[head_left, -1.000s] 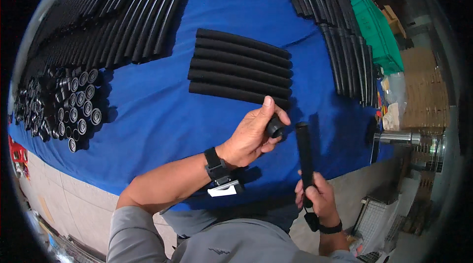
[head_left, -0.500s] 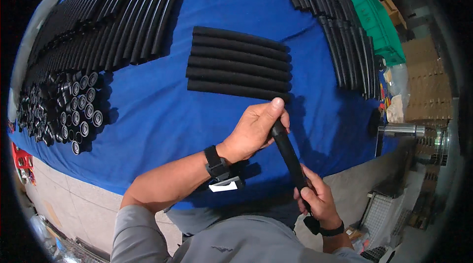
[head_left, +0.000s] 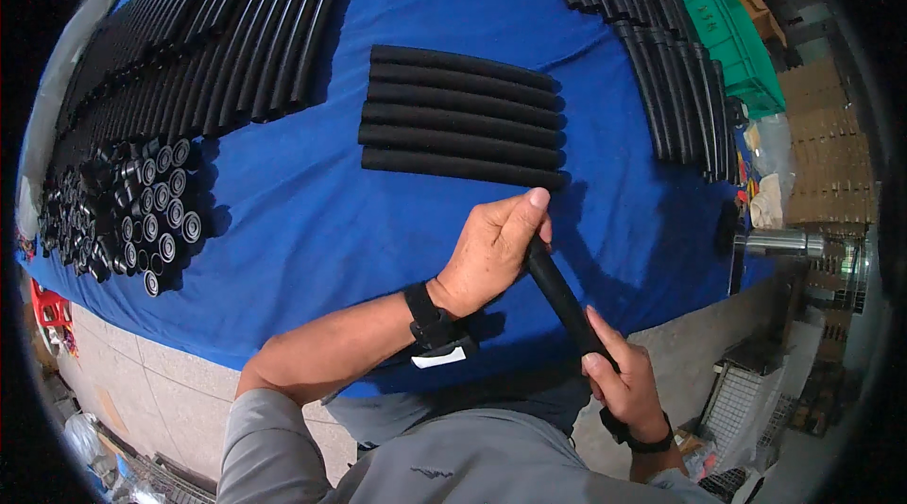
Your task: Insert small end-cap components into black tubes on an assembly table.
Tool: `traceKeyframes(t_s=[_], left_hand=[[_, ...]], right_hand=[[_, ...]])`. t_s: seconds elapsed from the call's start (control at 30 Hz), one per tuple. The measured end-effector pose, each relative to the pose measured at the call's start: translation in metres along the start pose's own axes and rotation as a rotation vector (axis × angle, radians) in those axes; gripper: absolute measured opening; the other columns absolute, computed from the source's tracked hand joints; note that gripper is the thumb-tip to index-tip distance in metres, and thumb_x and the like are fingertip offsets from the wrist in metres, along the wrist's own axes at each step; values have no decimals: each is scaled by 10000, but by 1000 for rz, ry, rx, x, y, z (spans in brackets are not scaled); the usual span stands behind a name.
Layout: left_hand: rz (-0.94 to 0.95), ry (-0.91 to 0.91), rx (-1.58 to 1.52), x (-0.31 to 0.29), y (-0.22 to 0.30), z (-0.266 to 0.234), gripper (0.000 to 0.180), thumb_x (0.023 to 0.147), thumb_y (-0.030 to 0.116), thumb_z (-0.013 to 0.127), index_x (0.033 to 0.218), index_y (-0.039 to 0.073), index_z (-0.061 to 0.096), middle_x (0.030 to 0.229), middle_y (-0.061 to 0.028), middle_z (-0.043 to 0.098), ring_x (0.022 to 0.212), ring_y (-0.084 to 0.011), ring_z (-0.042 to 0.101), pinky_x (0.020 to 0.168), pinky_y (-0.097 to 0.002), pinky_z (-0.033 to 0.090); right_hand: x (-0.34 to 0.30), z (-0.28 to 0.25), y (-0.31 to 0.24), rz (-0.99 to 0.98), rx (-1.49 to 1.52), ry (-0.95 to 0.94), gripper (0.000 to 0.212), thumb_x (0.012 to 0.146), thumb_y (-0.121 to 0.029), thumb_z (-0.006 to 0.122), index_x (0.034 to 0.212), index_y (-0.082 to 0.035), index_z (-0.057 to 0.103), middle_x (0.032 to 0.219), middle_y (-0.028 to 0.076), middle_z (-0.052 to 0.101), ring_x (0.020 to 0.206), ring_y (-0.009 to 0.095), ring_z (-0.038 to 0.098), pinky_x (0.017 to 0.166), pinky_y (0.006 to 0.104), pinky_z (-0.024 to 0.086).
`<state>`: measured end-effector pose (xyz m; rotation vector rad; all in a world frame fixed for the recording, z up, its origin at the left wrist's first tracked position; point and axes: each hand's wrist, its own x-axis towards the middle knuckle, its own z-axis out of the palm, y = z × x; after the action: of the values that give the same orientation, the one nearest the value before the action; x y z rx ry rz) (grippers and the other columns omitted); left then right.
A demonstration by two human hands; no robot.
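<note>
A black foam-textured tube (head_left: 559,301) slants between my hands, above the front edge of the blue-covered table. My left hand (head_left: 493,249) is closed round its upper end, with the thumb laid over the tip. Lower down, my right hand (head_left: 625,379) grips the other end, thumb and forefinger along its sides. The tube's very ends are hidden in my hands. Just beyond my left hand, several similar black tubes (head_left: 463,117) lie side by side in a flat row on the cloth.
Many black tubes (head_left: 274,51) lie in rows at the far left, and more tubes (head_left: 661,79) at the right. Black round caps (head_left: 161,197) are heaped at the left. Beyond the right side stand a green crate (head_left: 727,36) and stacked cardboard (head_left: 822,145). Blue cloth (head_left: 293,221) covers the table.
Near my left hand, a smoother, narrower stretch of the held tube no longer shows; foam texture now reaches the hand. My right hand has shifted slightly right, its grip changed. The view moved a little.
</note>
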<state>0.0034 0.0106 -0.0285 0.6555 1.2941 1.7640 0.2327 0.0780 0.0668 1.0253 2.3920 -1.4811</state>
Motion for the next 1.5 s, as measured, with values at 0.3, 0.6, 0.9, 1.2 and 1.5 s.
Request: traceKeyframes(t_s=[0.3, 0.6, 0.9, 1.2, 1.5], left_hand=[[5, 75, -76, -2, -6, 2, 546, 1042, 457, 402, 715, 70, 603, 613, 10, 538, 502, -55, 417, 450, -226, 311], [-250, -292, -579, 9, 4, -13, 955, 882, 807, 145, 1300, 46, 540, 907, -134, 670, 542, -110, 515, 437, -223, 367], [-40, -207, 1, -1, 9, -1, 168, 924, 149, 682, 873, 82, 536, 616, 53, 500, 492, -19, 425, 430, -208, 294], [-173, -187, -62, -4, 0, 0, 152, 930, 125, 665, 863, 93, 533, 646, 60, 490, 501, -16, 391, 437, -204, 274], [-233, -220, -153, -3, 8, -1, 146, 919, 111, 679, 886, 79, 539, 691, 30, 540, 507, -28, 443, 440, -196, 325]], right_hand=[[6, 12, -6, -274, -246, 130, 485, 918, -59, 582, 1370, 77, 475, 841, 207, 621, 692, 256, 609, 648, 350, 483], [-1, 2, 9, -170, -75, 102, 486, 922, -87, 586, 1366, 76, 476, 1200, 274, 624, 1093, 325, 643, 930, 337, 478], [3, 3, 15, -345, -154, 150, 505, 930, -103, 621, 1387, 46, 469, 994, 238, 664, 855, 318, 676, 766, 347, 515], [1, 3, 24, -375, -157, 153, 529, 916, -98, 652, 1402, 9, 470, 781, 170, 607, 625, 256, 593, 575, 341, 469], [4, -2, 26, -403, -70, 165, 502, 951, -129, 621, 1415, -15, 465, 859, 150, 662, 667, 173, 613, 624, 306, 499]])
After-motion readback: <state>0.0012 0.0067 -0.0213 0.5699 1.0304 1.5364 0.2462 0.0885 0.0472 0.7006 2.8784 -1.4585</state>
